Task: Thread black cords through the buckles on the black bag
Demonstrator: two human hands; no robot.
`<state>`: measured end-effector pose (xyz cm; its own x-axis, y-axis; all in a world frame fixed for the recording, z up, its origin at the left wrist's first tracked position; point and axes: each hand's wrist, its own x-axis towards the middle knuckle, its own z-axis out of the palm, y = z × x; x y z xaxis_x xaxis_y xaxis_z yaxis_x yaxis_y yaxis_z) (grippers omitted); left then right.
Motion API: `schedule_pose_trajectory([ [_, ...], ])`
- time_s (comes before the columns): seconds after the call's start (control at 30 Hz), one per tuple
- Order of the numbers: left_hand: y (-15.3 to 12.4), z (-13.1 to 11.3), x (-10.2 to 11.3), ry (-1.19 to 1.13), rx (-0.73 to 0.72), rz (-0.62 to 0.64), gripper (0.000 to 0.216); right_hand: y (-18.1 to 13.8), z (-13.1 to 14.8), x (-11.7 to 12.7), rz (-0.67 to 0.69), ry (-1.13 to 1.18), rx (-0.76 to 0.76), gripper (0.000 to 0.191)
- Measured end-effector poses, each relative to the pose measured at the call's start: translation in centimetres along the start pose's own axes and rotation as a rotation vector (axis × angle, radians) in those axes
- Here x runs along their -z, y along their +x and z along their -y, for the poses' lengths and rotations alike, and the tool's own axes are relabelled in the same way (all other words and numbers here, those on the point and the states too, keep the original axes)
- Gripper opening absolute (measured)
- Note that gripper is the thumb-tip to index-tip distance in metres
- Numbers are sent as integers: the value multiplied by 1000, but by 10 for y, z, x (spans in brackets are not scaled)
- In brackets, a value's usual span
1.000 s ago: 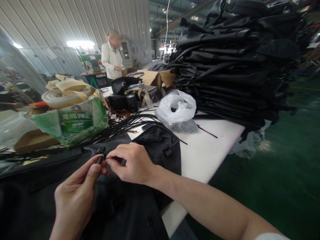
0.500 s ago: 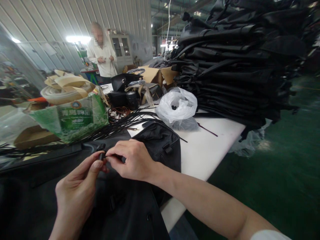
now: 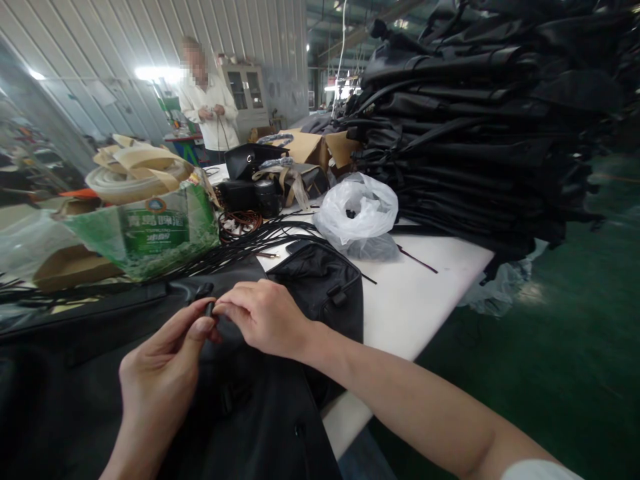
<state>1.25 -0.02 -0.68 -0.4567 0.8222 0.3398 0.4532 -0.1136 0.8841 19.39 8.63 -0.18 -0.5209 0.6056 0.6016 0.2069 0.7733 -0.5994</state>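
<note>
My left hand (image 3: pixel 160 373) pinches a small black cord stopper (image 3: pixel 207 300) between thumb and forefinger. My right hand (image 3: pixel 265 317) meets it from the right, fingertips closed on the same small piece or the cord at it. Both hands hover over a black garment (image 3: pixel 240 413) spread across the near part of the white table (image 3: pixel 425 300). A folded black fabric piece (image 3: pixel 325 283) lies just behind my right hand. A bundle of thin black cords (image 3: pixel 240 250) fans out across the table behind the hands.
A tall stack of black garments (image 3: pixel 475 127) fills the right. A white plastic bag (image 3: pixel 357 213), a green printed carton (image 3: pixel 150 233), cardboard boxes (image 3: pixel 310 150) and black bags (image 3: pixel 250 160) crowd the table. A person in white (image 3: pixel 207 113) stands at the far end. Green floor (image 3: pixel 550 347) lies right.
My hands stay pinched together on the stopper, shifted slightly right. The person in white has moved left and now holds both hands together at the chest.
</note>
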Motion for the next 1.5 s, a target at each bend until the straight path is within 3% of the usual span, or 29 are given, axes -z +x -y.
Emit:
schedule_pose_trajectory([
  [0.17,0,-10,-2,19,-27,-9,41,0,2,8,39,212,-67,19],
  [0.3,1,-10,-1,30,-71,-4,42,1,4,13,94,170,-80,21],
  [0.7,4,-3,1,48,-131,61,35,0,-1,1,-55,-6,86,12],
  [1.3,1,-6,-1,28,3,23,47,-2,-6,-5,-66,-107,149,12],
  [1.43,2,-4,-2,1,29,5,48,-2,-3,2,-35,-129,108,12],
  [1.5,5,0,-1,-27,57,-17,50,-3,3,9,-84,-144,121,17],
])
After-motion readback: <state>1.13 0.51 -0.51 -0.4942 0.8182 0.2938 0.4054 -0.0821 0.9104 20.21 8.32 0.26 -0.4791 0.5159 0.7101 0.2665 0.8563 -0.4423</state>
